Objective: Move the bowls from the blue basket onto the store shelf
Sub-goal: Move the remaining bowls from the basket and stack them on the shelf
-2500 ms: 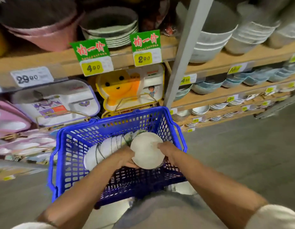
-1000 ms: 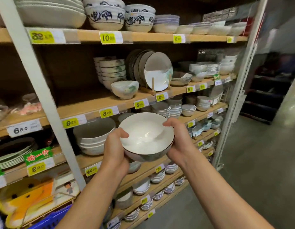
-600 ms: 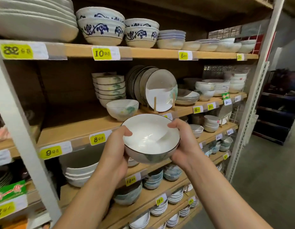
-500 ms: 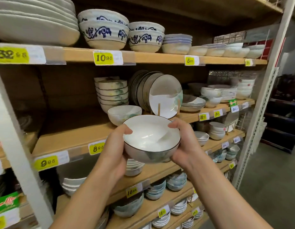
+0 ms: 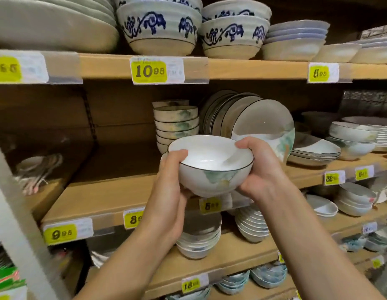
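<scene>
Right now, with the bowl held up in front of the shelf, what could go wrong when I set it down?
The bowl is in the air, gripped by the left hand and right hand; a loosened grip could drop it. A second bowl sits just behind it on the shelf, mostly hidden, so pushing forward may knock them together. The upright plates near the right hand could be bumped.

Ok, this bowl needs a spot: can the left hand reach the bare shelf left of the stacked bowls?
Probably yes: nothing stands between the left hand and that shelf, though it grips the bowl along with the right hand.
</scene>
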A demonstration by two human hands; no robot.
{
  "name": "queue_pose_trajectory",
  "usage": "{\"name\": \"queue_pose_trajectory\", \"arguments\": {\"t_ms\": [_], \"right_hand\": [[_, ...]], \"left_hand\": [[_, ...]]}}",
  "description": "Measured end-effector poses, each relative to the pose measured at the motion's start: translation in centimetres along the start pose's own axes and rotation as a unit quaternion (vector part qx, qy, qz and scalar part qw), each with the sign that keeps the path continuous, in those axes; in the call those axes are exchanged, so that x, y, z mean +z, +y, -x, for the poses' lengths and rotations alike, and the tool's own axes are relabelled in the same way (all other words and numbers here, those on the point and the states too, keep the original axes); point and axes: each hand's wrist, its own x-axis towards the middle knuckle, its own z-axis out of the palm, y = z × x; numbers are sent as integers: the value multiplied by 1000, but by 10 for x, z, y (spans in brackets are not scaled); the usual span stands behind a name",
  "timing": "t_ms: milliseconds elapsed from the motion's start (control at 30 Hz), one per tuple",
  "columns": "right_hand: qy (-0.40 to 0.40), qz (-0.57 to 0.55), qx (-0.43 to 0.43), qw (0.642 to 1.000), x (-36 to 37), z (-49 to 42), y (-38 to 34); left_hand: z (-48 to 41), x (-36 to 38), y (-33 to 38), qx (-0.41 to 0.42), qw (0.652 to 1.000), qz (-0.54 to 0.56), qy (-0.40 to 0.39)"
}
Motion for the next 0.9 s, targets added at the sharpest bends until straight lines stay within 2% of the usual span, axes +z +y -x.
{"name": "queue_pose_trajectory", "arguments": {"t_ms": [67,167,267,333,400,500,633,700,767,900], "right_hand": [[-3,-6,-2,1000,8,-7,1],[5,10,-28,1000,14,-11,9],[-48,76,-60,994,7,-13,10],[-109,122,-55,985,3,-19,-2],[-159,140,-2,977,2,-31,-18],[-216,144,78,963,6,-45,-35],[-274,158,114,942,12,-56,-41],[-258,132,119,950,15,-59,-40],[-218,103,109,964,17,-61,-37],[-98,116,-7,988,20,-58,-31]], "left_hand": [[5,7,-13,22,999,16,16],[-1,15,-15,64,995,15,81],[-19,10,5,45,993,18,110],[-28,2,20,34,994,9,107],[-35,-6,32,15,995,-15,98],[-45,-7,45,-27,998,-38,39],[-57,5,53,-85,996,-22,0],[-59,11,53,-92,995,-18,20],[-58,13,48,-55,997,-12,45],[-34,24,20,121,989,15,79]]}}
